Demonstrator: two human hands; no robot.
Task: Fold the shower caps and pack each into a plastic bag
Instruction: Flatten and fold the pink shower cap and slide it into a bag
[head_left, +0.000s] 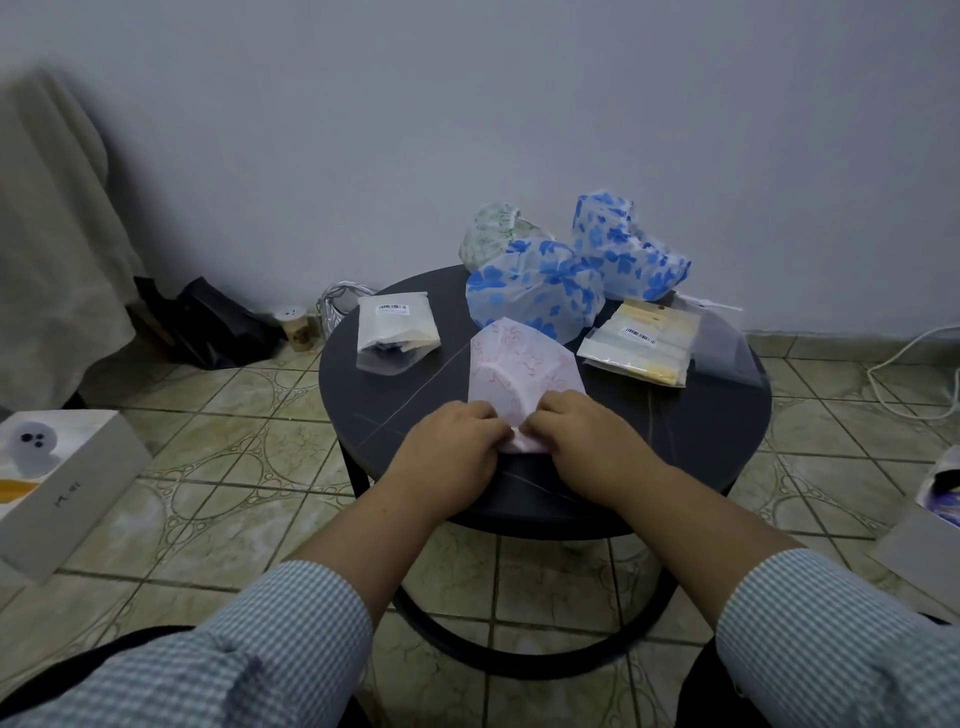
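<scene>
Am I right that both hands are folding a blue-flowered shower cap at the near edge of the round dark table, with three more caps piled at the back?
Not quite: the head view shows the left hand and right hand gripping a pink shower cap, not a blue-flowered one. The rest holds: it lies near the front of the round dark table, with two blue-flowered caps and a green-patterned cap piled behind.

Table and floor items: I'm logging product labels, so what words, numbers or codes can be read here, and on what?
Nothing can be read.
Packet on the left: barcode sticker, digits too small.
Packet on the right: barcode sticker, print too small.
White box on the floor: dark marks on its side, too blurred to read.
Shower caps: patterns only, no text.
</scene>
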